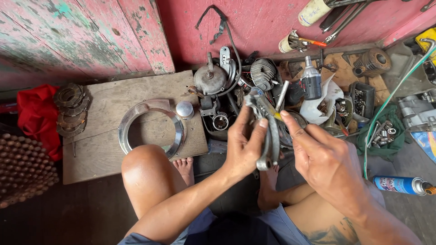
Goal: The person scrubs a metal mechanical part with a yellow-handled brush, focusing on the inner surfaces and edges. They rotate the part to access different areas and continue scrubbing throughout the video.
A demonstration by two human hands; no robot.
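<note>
Pink plank wall (pixel 272 22) fills the top of the frame, worn wooden board (pixel 109 136) lies on the floor at centre left, parts pile (pixel 254 90) at upper centre. On the board: chrome ring (pixel 152 129) with a small round cap (pixel 185 109) touching its upper right edge; stack of toothed discs (pixel 70 109) at the board's left end, red cloth (pixel 36 113) beside them. Spray can (pixel 402 185) lies at lower right, green wire (pixel 386 104) runs down the right side, well apart from the hands. Mid-frame, both hands meet on one metal bracket (pixel 268 131): grey, curved, long axis near vertical, tilted slightly so the top leans to upper left, lower end hanging just above the lap. Left hand (pixel 245 145) comes up from below, grip closed around the bracket's lower half, thumb pressed on its face. Right hand (pixel 324 161) comes in from the right, grip pinching at the bracket's upper part, forefinger tip on a small yellow bit there; can't tell exactly what the thumb holds. Bracket lies left of the right hand and above the left palm; left hand carries it, right hand is nearer the top end.
</note>
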